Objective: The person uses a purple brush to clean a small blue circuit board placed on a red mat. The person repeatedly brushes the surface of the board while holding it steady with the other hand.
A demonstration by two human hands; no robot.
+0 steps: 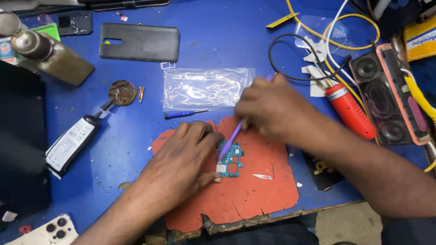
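Two hands meet over a small blue-green circuit board lying near the middle of a ragged orange mat. The left hand lies flat, fingers spread and gripping nothing, pressing the board's nine o'clock edge, seemingly to steady it. The right hand, at the board's one o'clock, is closed around a thin purple tool, wrist raised, tip angled down onto the board. A blue screwdriver lies at eleven o'clock.

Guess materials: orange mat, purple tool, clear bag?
Orange mat: likely silicone or rubber, matte, with torn, chipped edges. Purple tool in the right hand: probably plastic, thin and smooth. Clear bag: glossy plastic film, wrinkled, showing glare.
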